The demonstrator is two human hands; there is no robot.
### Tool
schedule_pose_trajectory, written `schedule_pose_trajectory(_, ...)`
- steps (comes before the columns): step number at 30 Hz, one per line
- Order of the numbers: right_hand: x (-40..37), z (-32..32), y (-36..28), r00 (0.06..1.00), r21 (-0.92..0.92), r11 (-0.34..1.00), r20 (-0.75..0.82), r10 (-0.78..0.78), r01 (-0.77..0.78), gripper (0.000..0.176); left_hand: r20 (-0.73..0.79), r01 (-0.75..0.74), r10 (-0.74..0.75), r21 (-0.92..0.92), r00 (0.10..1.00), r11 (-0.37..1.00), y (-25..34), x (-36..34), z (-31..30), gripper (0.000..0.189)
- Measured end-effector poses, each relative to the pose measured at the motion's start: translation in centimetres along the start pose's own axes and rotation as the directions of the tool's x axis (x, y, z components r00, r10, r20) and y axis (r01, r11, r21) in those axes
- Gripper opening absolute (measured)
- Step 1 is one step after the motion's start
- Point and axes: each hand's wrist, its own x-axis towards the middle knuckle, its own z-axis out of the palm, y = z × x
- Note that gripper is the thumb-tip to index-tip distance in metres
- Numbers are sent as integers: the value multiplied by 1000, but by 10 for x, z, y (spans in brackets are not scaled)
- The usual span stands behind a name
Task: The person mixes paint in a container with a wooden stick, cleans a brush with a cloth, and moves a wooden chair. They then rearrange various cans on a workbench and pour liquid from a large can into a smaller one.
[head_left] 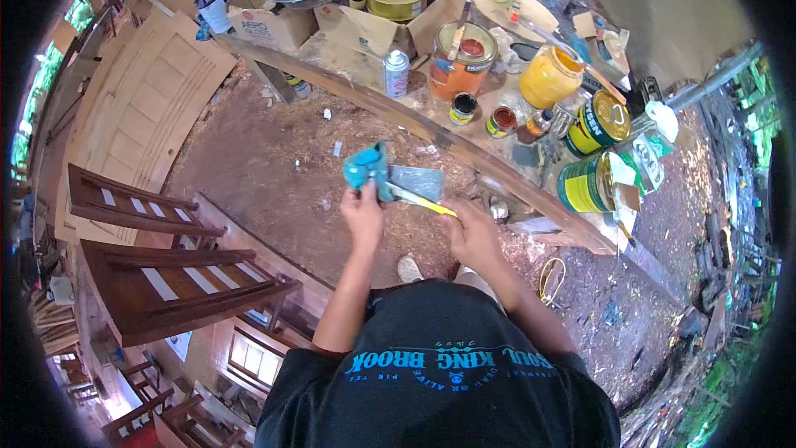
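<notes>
My left hand is closed on a crumpled teal rag, held in front of my body above the dirt floor. My right hand grips a slim tool by its yellow handle. The tool's pale, narrow front part reaches left to the edge of the rag; its tip is hidden there. A flat grey rectangular plate shows just beyond the handle, beside the rag. Both hands are on my side of the long workbench.
On the bench stand a spray can, an orange paint can, a yellow tub, several tins and a cardboard box. Dark wooden panels stand at the left. A yellow cord loop lies at lower right.
</notes>
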Motion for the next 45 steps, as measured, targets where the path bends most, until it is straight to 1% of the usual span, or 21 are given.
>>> schedule_pose_trajectory(3,-6,-8,13,975,102,989,-181,126,-108,19,-87,-28,24,-46,996,999,7,35,-20,6)
schedule_pose_trajectory(6,-18,-21,59,874,218,909,-267,406,-356,20,-26,13,-9,160,1000,987,17,59,-33,9)
schedule_pose_trajectory(7,-18,-33,61,860,241,908,-310,406,-343,22,0,-9,9,241,1000,970,14,67,-39,10)
schedule_pose_trajectory(8,-17,-43,65,810,283,855,-294,508,-434,23,30,-38,29,322,999,946,9,75,-43,11)
schedule_pose_trajectory(9,-15,-52,69,749,327,791,-274,603,-517,23,16,-43,40,279,999,959,2,83,-43,11)
schedule_pose_trajectory(10,-14,-62,77,678,371,715,-248,692,-593,24,12,-59,59,400,998,915,-2,93,-48,12)
schedule_pose_trajectory(11,-14,-67,103,745,402,764,-244,621,-505,27,11,-75,81,515,997,854,-4,103,-53,14)
schedule_pose_trajectory(13,4,-79,117,789,334,831,-293,541,-445,29,-24,-107,163,661,986,742,1,106,-39,17)
schedule_pose_trajectory(17,67,-96,162,801,337,840,-292,522,-425,28,-7,-119,246,861,969,495,14,107,-10,19)
schedule_pose_trajectory(20,130,-94,203,780,391,805,-272,563,-445,29,19,-176,285,826,958,535,14,114,2,19)
schedule_pose_trajectory(21,154,-91,219,771,410,792,-266,579,-453,30,-3,-127,231,829,973,545,35,106,25,19)
schedule_pose_trajectory(24,216,-77,260,748,355,793,-292,596,-494,34,15,-150,247,829,969,539,42,121,43,19)
schedule_pose_trajectory(26,246,-84,252,729,244,797,-322,604,-553,36,79,-223,236,699,968,680,66,113,86,17)
schedule_pose_trajectory(29,273,-80,270,707,354,734,-230,669,-579,41,149,-338,304,477,941,811,83,99,155,17)
schedule_pose_trajectory(30,277,-74,274,726,214,782,-290,623,-585,42,176,-375,332,427,927,822,83,94,181,16)
schedule_pose_trajectory(32,277,-61,288,760,-78,805,-395,516,-588,45,242,-436,369,368,898,821,76,85,230,16)
schedule_pose_trajectory(34,257,-64,285,831,-186,845,-375,411,-501,53,336,-487,381,335,861,807,64,82,279,16)
schedule_pose_trajectory(36,229,-71,247,863,-329,847,-435,256,-418,48,428,-482,336,298,839,824,38,93,319,14)
schedule_pose_trajectory(39,184,-109,199,888,-235,916,-408,211,-326,41,477,-395,197,361,856,845,-3,107,371,14)
schedule_pose_trajectory(42,134,-133,175,925,-21,957,-262,275,-290,30,423,-120,16,220,906,968,-66,138,402,15)
schedule_pose_trajectory(45,91,-143,166,930,-10,933,-75,359,-361,26,449,-354,135,449,883,821,-98,144,420,20)
